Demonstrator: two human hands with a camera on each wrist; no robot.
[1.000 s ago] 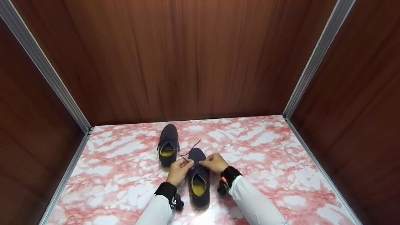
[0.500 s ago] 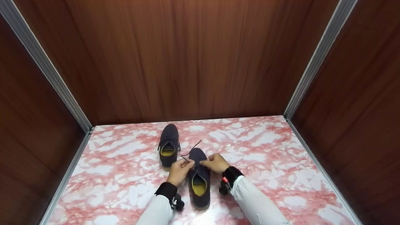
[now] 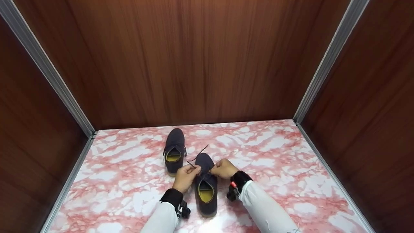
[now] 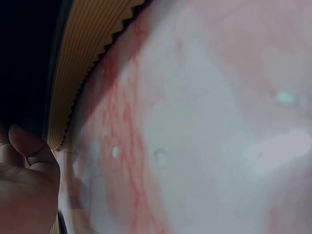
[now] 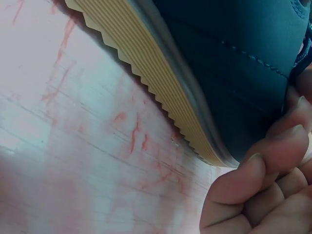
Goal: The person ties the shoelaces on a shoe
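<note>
A dark navy lace-up shoe (image 3: 207,208) with a yellow insole lies between both hands, its toe pointing away. My left hand (image 3: 186,178) pinches a shoelace (image 3: 202,150) at the left of the lacing; the loose end curves up past the toe. Across the shoe, my right hand (image 3: 224,169) has thumb and finger together on the lace at the right side. In the right wrist view, curled fingers (image 5: 263,165) lie against the shoe's upper (image 5: 229,63), near a looped lace (image 5: 303,57). The left wrist view shows only part of the left hand (image 4: 27,180) beside the ridged tan sole (image 4: 80,53).
The matching shoe (image 3: 175,142) stands farther back on the left, its laces hanging at both sides. Both shoes rest on a red-and-white marbled surface (image 3: 278,155). Brown wood-grain panels (image 3: 207,64) with metal corner rails (image 3: 330,61) enclose it on three sides.
The right hand has shifted slightly to the right, away from the left hand, along the lacing. The left hand and both shoes have stayed in place.
</note>
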